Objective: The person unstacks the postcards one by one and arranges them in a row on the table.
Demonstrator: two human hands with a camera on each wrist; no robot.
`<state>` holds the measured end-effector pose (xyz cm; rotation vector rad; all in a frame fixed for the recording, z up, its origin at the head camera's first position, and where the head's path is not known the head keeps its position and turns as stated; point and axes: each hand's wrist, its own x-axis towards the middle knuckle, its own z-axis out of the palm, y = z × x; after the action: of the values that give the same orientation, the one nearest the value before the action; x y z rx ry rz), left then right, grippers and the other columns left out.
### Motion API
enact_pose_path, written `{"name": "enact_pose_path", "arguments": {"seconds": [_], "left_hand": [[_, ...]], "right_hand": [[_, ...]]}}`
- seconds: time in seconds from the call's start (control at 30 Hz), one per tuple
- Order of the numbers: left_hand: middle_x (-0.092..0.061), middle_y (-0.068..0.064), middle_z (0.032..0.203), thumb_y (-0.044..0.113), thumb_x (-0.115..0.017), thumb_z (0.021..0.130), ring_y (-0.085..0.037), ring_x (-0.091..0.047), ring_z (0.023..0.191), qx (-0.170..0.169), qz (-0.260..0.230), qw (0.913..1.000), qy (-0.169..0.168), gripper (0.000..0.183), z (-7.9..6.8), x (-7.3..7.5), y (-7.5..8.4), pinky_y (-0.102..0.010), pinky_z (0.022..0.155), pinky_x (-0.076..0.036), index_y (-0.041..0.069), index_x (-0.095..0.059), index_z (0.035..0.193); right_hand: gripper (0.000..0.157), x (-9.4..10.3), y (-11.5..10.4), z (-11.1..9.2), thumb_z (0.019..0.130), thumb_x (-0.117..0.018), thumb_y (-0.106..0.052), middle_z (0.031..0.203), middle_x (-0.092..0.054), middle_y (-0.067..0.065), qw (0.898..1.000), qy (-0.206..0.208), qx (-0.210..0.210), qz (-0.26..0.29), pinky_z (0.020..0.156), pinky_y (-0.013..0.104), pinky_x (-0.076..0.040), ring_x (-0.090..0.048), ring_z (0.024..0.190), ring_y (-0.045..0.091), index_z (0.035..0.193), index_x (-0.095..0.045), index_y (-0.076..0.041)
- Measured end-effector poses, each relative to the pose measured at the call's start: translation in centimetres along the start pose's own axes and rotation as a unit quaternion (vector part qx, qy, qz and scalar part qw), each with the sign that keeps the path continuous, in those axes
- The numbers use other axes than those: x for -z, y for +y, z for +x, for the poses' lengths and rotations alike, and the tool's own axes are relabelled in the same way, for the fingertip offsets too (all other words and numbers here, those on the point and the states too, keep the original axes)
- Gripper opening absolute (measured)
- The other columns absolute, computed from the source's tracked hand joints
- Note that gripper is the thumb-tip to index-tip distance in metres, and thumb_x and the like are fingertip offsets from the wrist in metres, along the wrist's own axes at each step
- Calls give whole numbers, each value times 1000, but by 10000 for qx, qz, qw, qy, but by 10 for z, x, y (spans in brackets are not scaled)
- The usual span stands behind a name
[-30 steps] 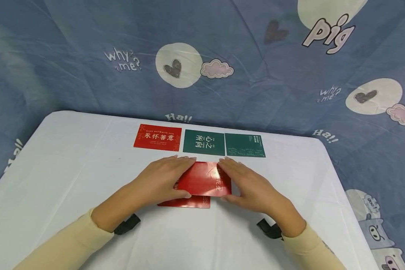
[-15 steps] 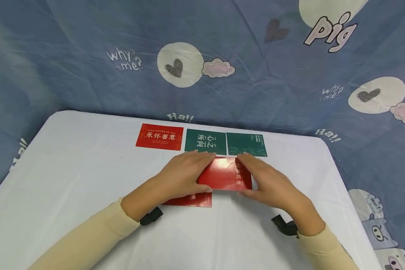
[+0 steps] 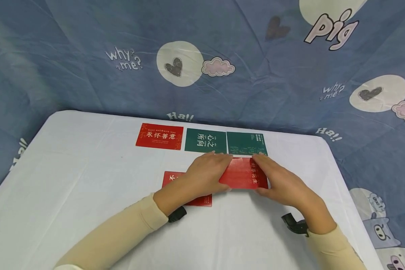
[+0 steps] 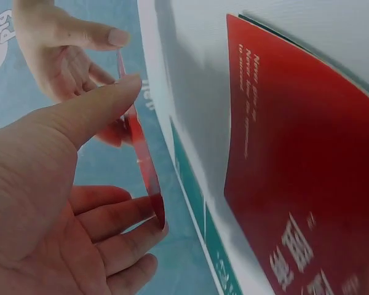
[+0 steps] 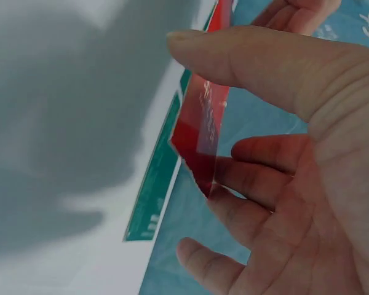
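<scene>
My left fingers (image 3: 220,160) and right fingers (image 3: 266,163) are pinching a glossy red rectangular paper card (image 3: 241,174) by opposite ends, between them; I should be keeping both grips light and level, as it is probably bending easily.

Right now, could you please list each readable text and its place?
"pig": blue fabric backdrop
"why? me?": backdrop
"Ha!!": backdrop
"永怀善意": red rectangular far card
"Goes well&with love": same
"心之所向": green rectangular middle card
"好事花生": held red card
"Never give up", "to succeed": near red card
Other text: too small or blurred.
</scene>
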<state>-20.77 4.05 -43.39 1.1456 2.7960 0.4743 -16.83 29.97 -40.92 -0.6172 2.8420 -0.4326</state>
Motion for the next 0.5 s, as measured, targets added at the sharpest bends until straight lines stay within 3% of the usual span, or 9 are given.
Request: {"name": "enact_pose_path", "arguments": {"seconds": [0.2, 0.5], "left_hand": [[-58, -7, 151, 48, -87, 82, -24, -52, 141, -31, 138, 9999, -26, 92, 17, -12, 6, -42, 123, -32, 6, -48, 155], [-55, -8, 154, 50, -85, 85, -24, -49, 144, 142, 193, 9991, -352, 92, 33, -23, 13, -43, 123, -32, 6, -46, 156]], "right_hand": [[91, 1, 11, -2, 84, -86, -11, 162, -38, 25, 9998, -118, -187, -2, 113, 58, -43, -34, 150, 44, 158, -35, 6], [92, -4, 25, 2, 83, -87, -10, 160, -39, 26, 9984, -354, -437, 62, 112, 60, -43, -37, 147, 47, 158, -35, 6]]}}
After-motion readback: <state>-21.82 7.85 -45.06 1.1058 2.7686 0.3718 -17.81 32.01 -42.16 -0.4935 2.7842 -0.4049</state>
